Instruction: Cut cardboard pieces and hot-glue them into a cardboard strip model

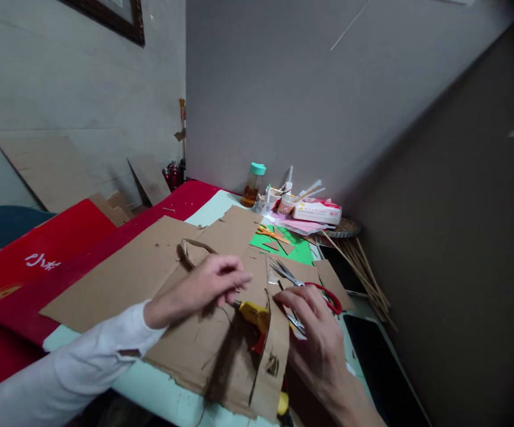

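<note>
My right hand [319, 335] pinches the upper edge of a narrow cardboard strip [274, 362], which stands up on its side over the cardboard sheet. My left hand [219, 277] is closed, fingers curled together, above the sheet; whether anything sits between its fingertips is hidden. Between the hands lies a yellow glue gun [255, 314], its nozzle toward the left hand and partly covered by the strip. Scissors with red handles [334, 299] lie just beyond my right hand, partly hidden by it. A curved cardboard band [185, 252] rests behind my left wrist.
Large cardboard sheets [123, 267] cover much of the table. Farther back are orange scissors [272, 233] on green paper [303, 249], a bottle [253, 185], cups of sticks [286, 204] and a tissue pack [316, 211]. Wooden sticks [367, 273] and a black tablet-like panel [381, 367] lie right.
</note>
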The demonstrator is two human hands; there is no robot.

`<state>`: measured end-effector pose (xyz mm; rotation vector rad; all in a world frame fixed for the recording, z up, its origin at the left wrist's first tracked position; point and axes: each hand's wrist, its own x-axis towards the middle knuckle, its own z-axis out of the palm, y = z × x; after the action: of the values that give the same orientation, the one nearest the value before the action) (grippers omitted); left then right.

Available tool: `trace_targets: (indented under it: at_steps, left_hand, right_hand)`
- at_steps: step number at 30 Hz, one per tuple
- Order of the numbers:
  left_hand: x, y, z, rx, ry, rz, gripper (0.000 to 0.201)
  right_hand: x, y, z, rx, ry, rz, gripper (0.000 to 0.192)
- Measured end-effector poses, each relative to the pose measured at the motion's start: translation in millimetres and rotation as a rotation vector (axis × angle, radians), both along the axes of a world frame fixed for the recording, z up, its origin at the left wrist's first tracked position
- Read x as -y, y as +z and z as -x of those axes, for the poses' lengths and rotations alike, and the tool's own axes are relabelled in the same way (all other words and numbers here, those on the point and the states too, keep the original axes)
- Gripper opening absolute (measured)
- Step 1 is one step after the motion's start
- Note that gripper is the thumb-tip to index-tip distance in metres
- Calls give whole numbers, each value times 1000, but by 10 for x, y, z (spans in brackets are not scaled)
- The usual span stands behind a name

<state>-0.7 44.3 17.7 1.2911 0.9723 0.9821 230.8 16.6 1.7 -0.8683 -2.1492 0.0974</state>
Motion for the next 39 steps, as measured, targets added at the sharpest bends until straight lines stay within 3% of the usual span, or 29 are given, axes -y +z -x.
trace_targets:
  at_steps: [3, 5, 8, 12, 15, 19, 25, 31, 36, 39]
  left_hand:
    - [-151, 128, 306, -80, 221, -188, 20]
    - [-287, 172, 494, -158, 299, -306, 17]
    - [-495, 106, 666, -290, 286, -395, 24]
    - [-656, -142, 734, -400, 208, -416, 35]
    - [-645, -272, 777, -451, 173, -438, 34]
    - [-544, -320, 860, -502, 125, -468, 36]
    - [-495, -376, 907, -536, 97, -492, 39]
    - [-461, -325, 872, -639, 58, -484, 48]
    - [-420, -263, 837, -731, 47, -488, 49]
    - [-409, -263, 831, -767, 49, -494, 49]
  right_hand:
    - [-41, 56, -9, -92, -36, 169, 12]
    - [-68, 59, -21, -154, -51, 281, 10]
    - [-109, 11, -24, -237, -54, 440, 12]
    - [-191, -63, 9, -325, -72, 602, 19]
    - [-272, -44, 46, -386, -95, 668, 25]
    - [-394, 112, 148, -408, -36, 733, 22]
    - [-693, 312, 522, -283, 150, 750, 13]
    - [-955, 168, 857, -62, 169, 651, 17]
    - [-930, 107, 992, 67, 163, 533, 6]
    - [-912, 73, 1026, 104, 139, 449, 11]
